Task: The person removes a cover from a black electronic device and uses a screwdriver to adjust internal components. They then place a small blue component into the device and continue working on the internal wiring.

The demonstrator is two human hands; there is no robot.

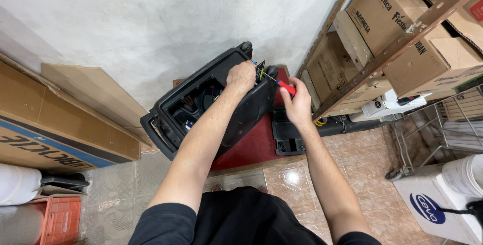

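We steady the open black case (211, 99) with our left hand (241, 76), fingers curled over its edge; our right hand (298, 105) grips the red screwdriver (284, 86), whose tip may slip into the wiring

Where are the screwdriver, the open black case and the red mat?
screwdriver (288, 87), head view, on its red handle.
black case (251, 111), head view, on its outer side wall.
red mat (251, 147), head view, on its bare middle.

brown cartons (397, 28) on shelves (right), long box (45, 129) left
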